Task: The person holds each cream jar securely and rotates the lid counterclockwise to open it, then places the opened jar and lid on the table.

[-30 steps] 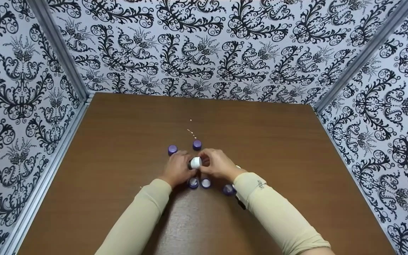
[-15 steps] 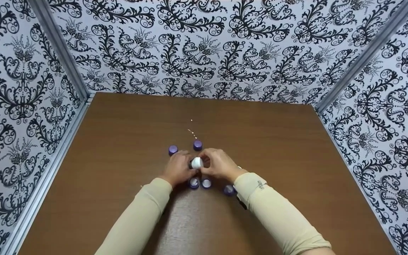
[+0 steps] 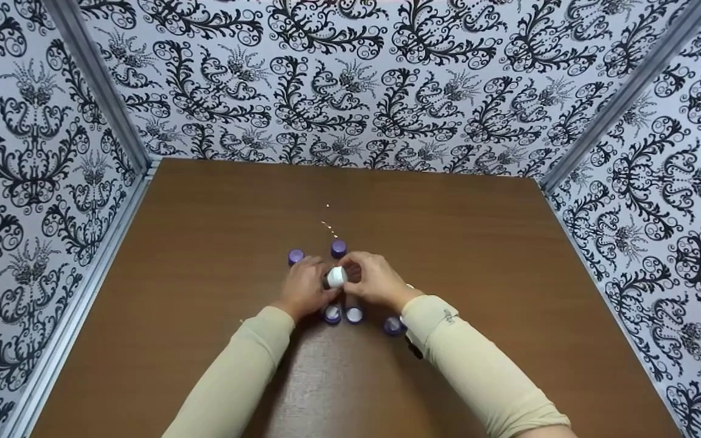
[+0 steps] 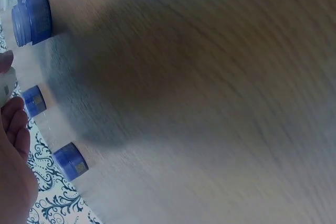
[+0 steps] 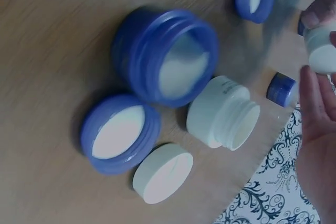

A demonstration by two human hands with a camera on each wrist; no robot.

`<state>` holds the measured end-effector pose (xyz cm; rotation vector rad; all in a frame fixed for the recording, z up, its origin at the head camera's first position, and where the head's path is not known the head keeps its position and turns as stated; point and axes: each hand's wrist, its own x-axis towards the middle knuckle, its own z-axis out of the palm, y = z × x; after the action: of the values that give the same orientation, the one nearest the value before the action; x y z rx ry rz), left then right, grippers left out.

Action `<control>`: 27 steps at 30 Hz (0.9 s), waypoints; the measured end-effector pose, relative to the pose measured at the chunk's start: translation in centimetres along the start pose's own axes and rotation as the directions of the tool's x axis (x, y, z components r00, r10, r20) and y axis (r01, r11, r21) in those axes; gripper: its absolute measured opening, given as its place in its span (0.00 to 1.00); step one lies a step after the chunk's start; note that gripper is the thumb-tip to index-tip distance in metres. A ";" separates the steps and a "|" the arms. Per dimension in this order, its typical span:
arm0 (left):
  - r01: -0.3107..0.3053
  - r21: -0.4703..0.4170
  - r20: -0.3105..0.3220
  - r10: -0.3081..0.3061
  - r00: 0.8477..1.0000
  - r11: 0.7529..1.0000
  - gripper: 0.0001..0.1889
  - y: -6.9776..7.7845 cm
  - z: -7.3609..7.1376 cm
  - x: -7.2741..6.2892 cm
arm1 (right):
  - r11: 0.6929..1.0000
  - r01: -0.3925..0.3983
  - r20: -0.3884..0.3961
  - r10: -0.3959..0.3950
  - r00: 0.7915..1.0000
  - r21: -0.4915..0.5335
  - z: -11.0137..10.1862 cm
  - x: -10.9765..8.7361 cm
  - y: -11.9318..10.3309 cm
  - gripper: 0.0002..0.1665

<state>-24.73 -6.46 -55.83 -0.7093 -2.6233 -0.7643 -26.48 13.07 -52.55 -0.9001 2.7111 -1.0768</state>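
At the middle of the table, both hands meet around a small white jar (image 3: pixel 337 277). My left hand (image 3: pixel 306 285) grips its left end. My right hand (image 3: pixel 378 281) has thumb and index finger curled round the right end. In the right wrist view the held white jar (image 5: pixel 321 51) sits between the fingers, partly cut off by the frame edge. Just below the hands stand an open purple jar (image 3: pixel 332 314) and a purple lid (image 3: pixel 354 314) with a white inside. Beyond the left hand is a small purple jar (image 3: pixel 296 256), with another purple jar (image 3: pixel 338 247) to its right.
Beside the right wrist stands a large open purple jar (image 5: pixel 126 56). Around it are an upturned purple lid (image 5: pixel 152 135), an open white jar (image 5: pixel 207 116) and a white lid (image 5: pixel 149 171). White specks (image 3: pixel 330 227) dot the table farther back. Patterned walls (image 3: pixel 338 91) enclose the table.
My right thumb and index finger have shifted slightly around the white jar. The left hand keeps its hold, and the other jars and lids stay in place.
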 end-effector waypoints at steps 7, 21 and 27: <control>0.002 -0.009 -0.018 -0.002 1.000 1.000 0.17 0.1 -0.1 0.2 | 0.981 -0.127 0.036 0.123 0.992 0.146 -0.4 0.3 -0.3 0.20; -0.004 -0.021 0.051 0.005 0.999 1.000 0.17 -0.2 0.1 -0.1 | 0.998 0.034 0.039 -0.032 0.999 -0.053 -0.3 -0.2 -0.2 0.21; 0.011 -0.002 0.027 -0.011 1.000 1.000 0.19 -0.1 0.1 -0.2 | 0.986 0.105 0.009 -0.105 0.994 -0.132 -0.4 -0.4 -0.4 0.25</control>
<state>-24.64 -6.57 -56.02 -0.7114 -2.6530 -0.7664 -26.06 13.29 -52.08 -1.0744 2.7898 -0.9202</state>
